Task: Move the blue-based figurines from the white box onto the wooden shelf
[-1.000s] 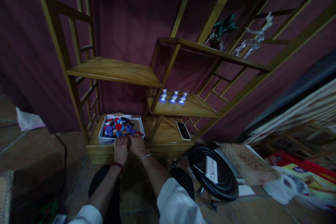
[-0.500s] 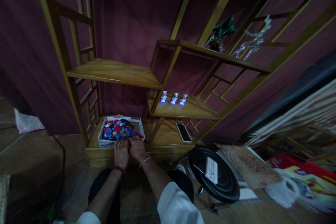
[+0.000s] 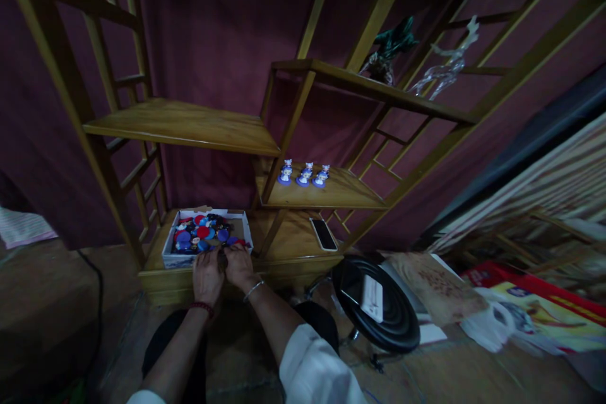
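My left hand (image 3: 208, 273) and my right hand (image 3: 239, 264) meet at the front edge of a white cardboard box (image 3: 178, 260). Their fingers are curled together around something small and dark (image 3: 221, 257), too dim and covered to name. Inside the box lies a heap of small figurines (image 3: 201, 233) with red, blue and purple round bases. Up and to the right, three blue-and-white figurines (image 3: 304, 175) stand upright in a row on a low shelf (image 3: 331, 199), apart from my hands.
A wooden display rack (image 3: 184, 123) surrounds the box. A phone (image 3: 324, 235) lies on its bottom board. Higher up are a clear deer ornament (image 3: 445, 69) and a dark green ornament (image 3: 395, 41). At right stands a black round stool (image 3: 398, 322) bearing a white object (image 3: 372, 298).
The view has shifted to the right, so the rack and box appear farther left. Both hands stay together at the box's front edge, with the small dark thing between them showing slightly more.
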A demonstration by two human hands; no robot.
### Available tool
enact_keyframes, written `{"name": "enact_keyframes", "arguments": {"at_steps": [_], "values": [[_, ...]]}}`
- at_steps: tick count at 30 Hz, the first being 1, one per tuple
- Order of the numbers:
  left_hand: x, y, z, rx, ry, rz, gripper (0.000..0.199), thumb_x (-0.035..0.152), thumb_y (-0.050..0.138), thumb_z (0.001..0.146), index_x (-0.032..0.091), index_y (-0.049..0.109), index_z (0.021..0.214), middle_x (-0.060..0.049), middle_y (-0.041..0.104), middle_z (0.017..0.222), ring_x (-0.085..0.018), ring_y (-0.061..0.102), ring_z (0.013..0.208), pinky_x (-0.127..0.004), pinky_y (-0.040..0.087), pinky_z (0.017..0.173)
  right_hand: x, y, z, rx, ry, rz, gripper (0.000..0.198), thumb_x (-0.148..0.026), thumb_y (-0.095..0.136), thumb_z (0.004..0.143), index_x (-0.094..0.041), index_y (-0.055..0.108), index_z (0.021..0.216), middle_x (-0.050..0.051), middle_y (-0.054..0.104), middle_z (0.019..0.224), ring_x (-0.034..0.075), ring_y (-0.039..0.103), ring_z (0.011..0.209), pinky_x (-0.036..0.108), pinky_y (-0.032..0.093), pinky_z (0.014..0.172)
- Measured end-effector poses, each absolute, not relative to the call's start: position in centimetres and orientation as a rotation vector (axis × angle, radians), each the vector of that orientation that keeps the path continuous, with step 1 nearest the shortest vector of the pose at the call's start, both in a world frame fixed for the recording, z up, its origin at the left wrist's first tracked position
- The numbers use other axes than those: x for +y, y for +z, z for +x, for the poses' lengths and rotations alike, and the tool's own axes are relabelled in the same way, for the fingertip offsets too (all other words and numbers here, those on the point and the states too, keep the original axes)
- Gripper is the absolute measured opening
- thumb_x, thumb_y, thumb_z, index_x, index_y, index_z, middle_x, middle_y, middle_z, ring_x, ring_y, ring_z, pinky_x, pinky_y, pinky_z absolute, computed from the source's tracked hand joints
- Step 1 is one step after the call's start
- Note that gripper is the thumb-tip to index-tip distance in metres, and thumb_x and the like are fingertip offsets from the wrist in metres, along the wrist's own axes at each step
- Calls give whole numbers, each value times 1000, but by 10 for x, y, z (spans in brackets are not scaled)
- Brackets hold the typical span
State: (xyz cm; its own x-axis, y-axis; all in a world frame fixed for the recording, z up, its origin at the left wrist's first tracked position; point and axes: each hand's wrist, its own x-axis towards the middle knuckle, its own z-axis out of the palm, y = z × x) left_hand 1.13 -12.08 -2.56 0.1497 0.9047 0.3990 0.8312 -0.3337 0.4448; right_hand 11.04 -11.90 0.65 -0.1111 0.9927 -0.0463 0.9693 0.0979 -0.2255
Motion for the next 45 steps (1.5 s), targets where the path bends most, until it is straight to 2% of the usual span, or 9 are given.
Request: {"name": "enact_keyframes", "arguments": {"at_steps": [6, 14, 18, 21, 26, 30, 35, 41, 45], "values": [[-116, -17, 4, 1816, 827, 2327, 34, 17, 34, 76, 12, 59, 98, -11, 63, 91, -23, 52, 91, -34, 34, 83, -118, 4, 114, -2255, 251, -1967, 29, -19, 48, 68, -17, 58, 95, 7, 62, 96, 19, 48, 97, 32, 34, 85], [-101, -3, -4, 2011, 498, 2392, 37, 26, 28, 80, 13, 62, 78, -13, 63, 84, -25, 53, 87, -35, 36, 75, -109, 8, 114, -2272, 351, -2052, 28, -26, 36, 77, -23, 62, 89, 2, 65, 94, 17, 57, 90, 31, 40, 80], [-85, 4, -5, 2070, 257, 2248, 39, 33, 29, 79, 13, 62, 86, -14, 64, 85, -26, 58, 82, -36, 39, 71, -100, 10, 115, -2278, 445, -2106, 36, -33, 29, 81, -26, 63, 89, 1, 66, 93, 18, 60, 85, 31, 45, 70], [-70, 5, -5, 2007, 90, 2109, 42, 36, 32, 76, 14, 58, 100, -16, 63, 94, -30, 59, 83, -38, 42, 66, -94, 11, 116, -2237, 502, -2146, 41, -37, 25, 83, -24, 63, 91, 4, 66, 93, 19, 60, 86, 33, 46, 71], [-48, 3, -9, 1886, -120, 1972, 42, 34, 35, 72, 16, 58, 102, -18, 63, 97, -32, 59, 88, -40, 43, 69, -85, 9, 116, -2189, 581, -2197, 37, -35, 31, 81, -23, 64, 92, 6, 66, 93, 20, 61, 88, 34, 46, 73], [-40, 4, -10, 1805, -169, 1992, 42, 31, 37, 71, 19, 58, 105, -15, 61, 104, -32, 58, 92, -41, 43, 71, -80, 7, 115, -2155, 560, -2207, 34, -34, 34, 79, -23, 65, 90, 7, 67, 91, 22, 61, 87, 33, 47, 72], [-37, 9, -9, 1728, -196, 1984, 41, 33, 36, 72, 18, 59, 103, -14, 60, 108, -32, 56, 95, -42, 42, 74, -75, 9, 110, -2148, 592, -2236, 34, -33, 35, 79, -20, 65, 89, 10, 66, 92, 24, 61, 86, 36, 47, 71], [-36, 8, -11, 1630, -189, 2044, 36, 32, 34, 76, 17, 60, 96, -15, 58, 109, -28, 56, 96, -38, 42, 74, -68, 11, 103, -2190, 739, -2182, 28, -28, 43, 75, -21, 62, 95, 9, 64, 98, 22, 59, 92, 34, 46, 75], [-35, 3, -12, 1546, -151, 2124, 35, 24, 31, 76, 16, 59, 97, -13, 59, 107, -26, 54, 100, -35, 41, 79, -64, 7, 99, -2185, 798, -2167, 29, -26, 45, 73, -20, 61, 96, 10, 63, 102, 22, 58, 94, 34, 46, 76]]}}
